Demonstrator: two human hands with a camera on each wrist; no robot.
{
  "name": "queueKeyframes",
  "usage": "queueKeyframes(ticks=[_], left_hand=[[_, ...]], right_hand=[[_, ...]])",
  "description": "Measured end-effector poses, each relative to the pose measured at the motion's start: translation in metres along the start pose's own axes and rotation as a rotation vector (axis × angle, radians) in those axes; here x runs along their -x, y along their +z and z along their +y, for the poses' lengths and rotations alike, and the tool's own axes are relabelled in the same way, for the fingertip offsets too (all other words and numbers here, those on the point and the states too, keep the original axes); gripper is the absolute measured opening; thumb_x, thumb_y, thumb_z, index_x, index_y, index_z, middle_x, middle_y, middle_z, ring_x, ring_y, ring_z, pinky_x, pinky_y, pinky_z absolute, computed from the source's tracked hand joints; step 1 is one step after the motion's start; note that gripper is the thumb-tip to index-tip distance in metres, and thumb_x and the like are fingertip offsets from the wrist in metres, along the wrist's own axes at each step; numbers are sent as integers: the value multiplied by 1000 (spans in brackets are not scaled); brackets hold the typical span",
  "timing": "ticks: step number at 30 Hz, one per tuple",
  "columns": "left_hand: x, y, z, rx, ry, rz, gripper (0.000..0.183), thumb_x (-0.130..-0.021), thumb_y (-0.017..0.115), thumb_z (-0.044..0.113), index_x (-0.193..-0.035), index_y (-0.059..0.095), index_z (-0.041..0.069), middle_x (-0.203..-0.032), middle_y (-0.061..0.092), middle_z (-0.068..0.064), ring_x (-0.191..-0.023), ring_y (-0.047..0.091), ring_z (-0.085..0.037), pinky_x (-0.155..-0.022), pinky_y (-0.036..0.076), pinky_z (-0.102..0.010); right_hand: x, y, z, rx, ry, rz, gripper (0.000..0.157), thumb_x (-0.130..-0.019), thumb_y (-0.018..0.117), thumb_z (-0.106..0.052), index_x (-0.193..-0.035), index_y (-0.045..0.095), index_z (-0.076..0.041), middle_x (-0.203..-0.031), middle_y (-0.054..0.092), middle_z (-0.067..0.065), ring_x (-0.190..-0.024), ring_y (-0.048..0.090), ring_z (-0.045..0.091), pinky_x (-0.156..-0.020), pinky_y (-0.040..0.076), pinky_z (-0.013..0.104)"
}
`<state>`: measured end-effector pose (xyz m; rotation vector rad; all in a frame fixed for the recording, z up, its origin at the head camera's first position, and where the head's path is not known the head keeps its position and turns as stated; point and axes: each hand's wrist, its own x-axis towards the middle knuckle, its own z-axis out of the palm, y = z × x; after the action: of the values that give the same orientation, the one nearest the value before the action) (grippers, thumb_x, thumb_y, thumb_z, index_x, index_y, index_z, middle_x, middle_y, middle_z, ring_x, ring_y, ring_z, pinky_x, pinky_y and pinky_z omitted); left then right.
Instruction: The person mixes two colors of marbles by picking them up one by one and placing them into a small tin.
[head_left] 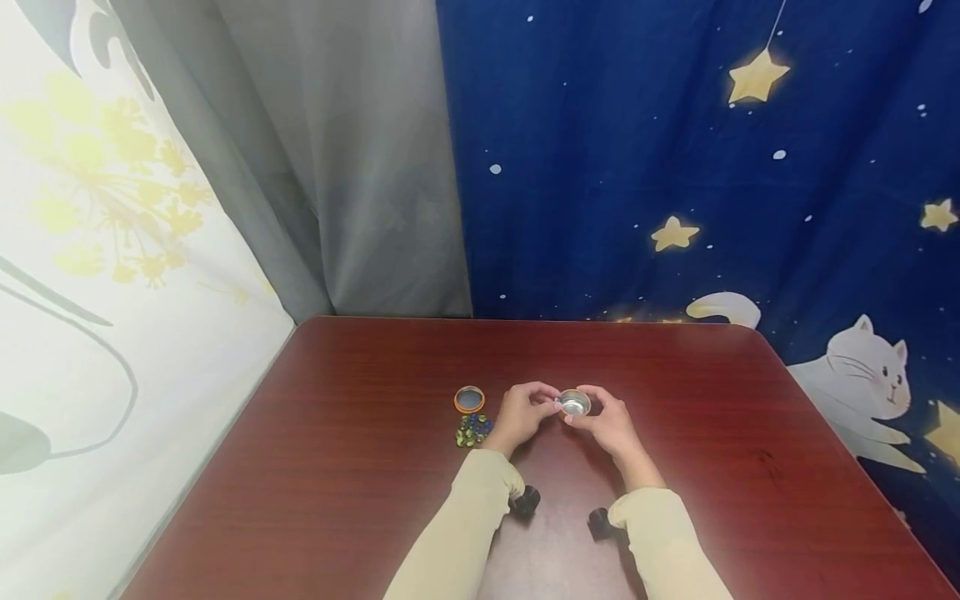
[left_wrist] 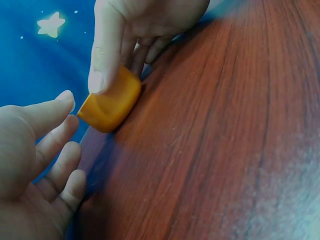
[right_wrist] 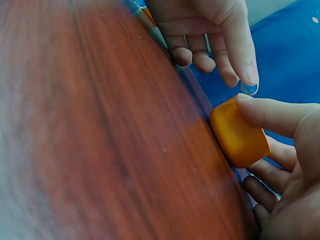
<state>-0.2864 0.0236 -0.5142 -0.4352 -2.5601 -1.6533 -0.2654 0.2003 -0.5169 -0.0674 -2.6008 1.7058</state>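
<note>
My right hand [head_left: 609,423] grips a small round tin [head_left: 575,403], orange outside and silvery inside, with its open mouth facing up. In the right wrist view the thumb lies on the orange wall of the tin [right_wrist: 239,134], with the fingers behind it. My left hand [head_left: 522,413] is at the tin's left rim, and its fingertips pinch a small clear-and-blue glass marble [right_wrist: 249,89]. That marble is hidden behind the fingers in the left wrist view. To the left of this hand lies a small pile of green and blue glass marbles [head_left: 471,431].
A round lid with an orange rim [head_left: 469,399] lies just behind the marble pile. Everything stands on a reddish-brown wooden table [head_left: 360,500]. A grey curtain [head_left: 375,167] and a blue star-patterned curtain [head_left: 585,167] hang beyond the far edge.
</note>
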Motion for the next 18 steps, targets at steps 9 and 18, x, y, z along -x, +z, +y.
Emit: queueKeyframes(ticks=[9,18], left_hand=[[0,4,4,-37,-2,9,14,-82,78,10,-95,74,8,-70,64,7,-64,58,-4,-61,47,-23],[1,7,4,-74,-33,19,13,-83,78,16,-95,75,14,-69,64,11,-65,56,-4,-60,45,-24]], right_hand=[[2,-1,1,-18,-2,2,57,-73,86,-13,-124,61,-7,-119,63,15,-110,54,30,-92,39,45],[2,-2,1,-22,1,-7,58,-73,85,-13,-125,60,-6,-121,61,16,-111,53,31,-91,38,43]])
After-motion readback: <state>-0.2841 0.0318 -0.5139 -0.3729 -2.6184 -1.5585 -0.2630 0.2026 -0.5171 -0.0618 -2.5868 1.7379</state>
